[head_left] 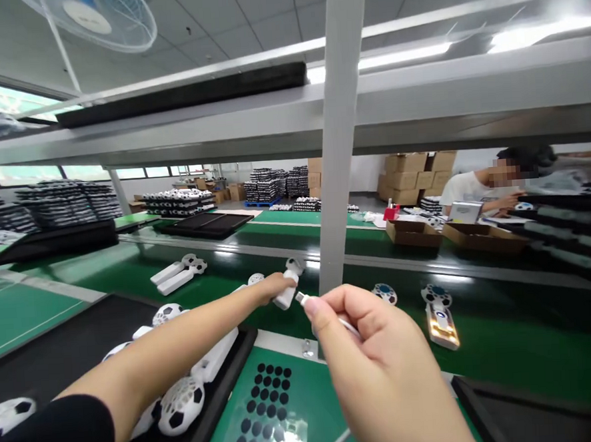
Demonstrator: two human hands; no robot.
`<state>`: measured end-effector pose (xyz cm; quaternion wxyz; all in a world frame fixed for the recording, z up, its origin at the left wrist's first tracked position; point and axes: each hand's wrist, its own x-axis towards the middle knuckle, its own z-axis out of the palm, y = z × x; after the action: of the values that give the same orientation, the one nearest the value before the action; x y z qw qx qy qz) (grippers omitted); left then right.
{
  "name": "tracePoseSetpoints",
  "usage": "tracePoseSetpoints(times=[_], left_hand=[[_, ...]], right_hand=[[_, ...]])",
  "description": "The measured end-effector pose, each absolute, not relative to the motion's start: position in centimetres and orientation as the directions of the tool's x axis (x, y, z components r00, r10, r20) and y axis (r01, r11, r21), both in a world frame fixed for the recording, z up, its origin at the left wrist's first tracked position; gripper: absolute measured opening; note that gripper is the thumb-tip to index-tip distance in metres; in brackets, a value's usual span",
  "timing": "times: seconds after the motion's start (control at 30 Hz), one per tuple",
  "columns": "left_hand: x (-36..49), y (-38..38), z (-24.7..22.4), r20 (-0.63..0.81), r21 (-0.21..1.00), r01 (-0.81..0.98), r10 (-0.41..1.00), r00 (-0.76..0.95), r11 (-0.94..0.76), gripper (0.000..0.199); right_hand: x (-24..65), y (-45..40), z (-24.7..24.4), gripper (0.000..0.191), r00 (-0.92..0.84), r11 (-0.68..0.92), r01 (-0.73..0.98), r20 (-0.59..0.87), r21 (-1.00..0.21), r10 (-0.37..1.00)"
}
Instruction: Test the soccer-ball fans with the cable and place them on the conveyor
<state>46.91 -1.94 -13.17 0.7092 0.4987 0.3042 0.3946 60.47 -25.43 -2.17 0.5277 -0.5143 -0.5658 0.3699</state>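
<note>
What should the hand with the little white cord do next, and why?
Probably the right hand should move the cord's metal plug slightly closer to the white handle and line them up. The plug points toward the handle, which the left hand is gripping, and a small gap seems to remain. I can't see a hole there.

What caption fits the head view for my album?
Left hand grips a white football-patterned gadget, right hand a white cable.

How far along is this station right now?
Apparently done: one unit on the green belt glows amber. In hand: the left hand grips a white unit, and the right hand holds a cable plug beside it. Left: unlit ball-headed units on the black tray.
</note>
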Motion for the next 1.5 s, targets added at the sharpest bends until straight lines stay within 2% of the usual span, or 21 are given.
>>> tracePoseSetpoints(times=[0.1,0.2,0.27,0.43,0.5,0.6,0.7,0.77,0.87,0.93,1.07,1.13,1.2,1.23,1.33,1.4,1.5], left_hand=[[44.3,-3.4,-10.3,-0.134,0.927,-0.248,0.867,0.481,0.281,0.013],[42.4,-7.1,-7.3,-0.129,0.891,-0.323,0.862,0.49,0.317,0.026],[41.8,-10.2,-5.7,-0.05,0.85,-0.421,0.842,0.537,0.318,0.036],[42.1,-16.1,-4.1,0.315,0.637,-0.676,0.676,0.666,0.37,0.041],[42.5,-17.2,-4.2,0.355,0.594,-0.703,0.657,0.665,0.391,0.042],[43.3,-17.7,-4.6,0.36,0.549,-0.75,0.706,0.611,0.369,0.037],[43.7,-16.8,-5.1,0.26,0.601,-0.742,0.806,0.532,0.296,0.036],[43.6,-15.6,-5.4,0.099,0.7,-0.662,0.881,0.462,0.268,0.038],[42.8,-13.8,-5.5,-0.166,0.8,-0.479,0.901,0.402,0.361,0.026],[42.2,-13.1,-5.5,-0.222,0.826,-0.407,0.888,0.402,0.391,0.016],[42.1,-13.8,-5.0,-0.077,0.943,-0.283,0.941,0.329,0.176,0.026],[42.4,-14.4,-4.7,-0.096,0.943,-0.275,0.943,0.319,0.189,0.031],[42.4,-14.8,-4.5,-0.12,0.896,-0.349,0.907,0.405,0.274,0.028],[42.4,-14.8,-4.4,-0.085,0.862,-0.405,0.874,0.478,0.305,0.026],[42.2,-14.5,-4.8,0.158,0.708,-0.608,0.758,0.632,0.359,0.024],[42.3,-14.3,-5.2,0.274,0.626,-0.692,0.729,0.627,0.36,0.026],[42.5,-14.4,-5.5,0.358,0.649,-0.73,0.762,0.54,0.213,0.033]], right_hand=[[60.7,-24.3,-3.0,0.037,0.108,0.152,0.26,0.185,-0.954,0.977],[60.2,-23.2,-3.8,0.041,0.086,0.118,0.318,0.153,-0.941,0.984],[59.5,-22.9,-4.2,0.042,0.062,0.127,0.312,0.153,-0.941,0.986],[57.4,-23.2,-5.0,0.042,-0.067,0.242,0.134,0.235,-0.961,0.97],[56.7,-23.3,-5.3,0.041,-0.082,0.245,0.097,0.237,-0.965,0.968],[55.8,-23.2,-5.7,0.041,-0.042,0.215,0.105,0.212,-0.971,0.976],[55.4,-22.7,-6.1,0.042,-0.002,0.163,0.097,0.164,-0.982,0.986],[55.5,-22.4,-6.3,0.041,0.016,0.113,0.124,0.116,-0.986,0.993],[55.8,-22.2,-6.4,0.041,0.043,0.057,0.158,0.064,-0.986,0.997],[56.1,-22.2,-6.4,0.042,0.065,0.064,0.155,0.075,-0.986,0.995],[56.5,-22.3,-6.1,0.043,0.1,0.109,0.186,0.129,-0.976,0.987],[56.5,-22.3,-6.1,0.042,0.072,0.116,0.161,0.129,-0.98,0.989],[56.5,-22.2,-6.3,0.041,0.043,0.099,0.075,0.102,-0.992,0.994],[56.4,-22.1,-6.5,0.041,0.043,0.072,0.019,0.072,-0.997,0.996],[55.6,-21.6,-7.4,0.044,0.079,-0.013,-0.125,-0.023,-0.992,0.997],[54.6,-21.3,-8.0,0.047,0.049,-0.058,-0.208,-0.07,-0.976,0.996],[53.5,-21.0,-8.7,0.052,-0.126,-0.195,-0.344,-0.16,-0.919,0.979]])
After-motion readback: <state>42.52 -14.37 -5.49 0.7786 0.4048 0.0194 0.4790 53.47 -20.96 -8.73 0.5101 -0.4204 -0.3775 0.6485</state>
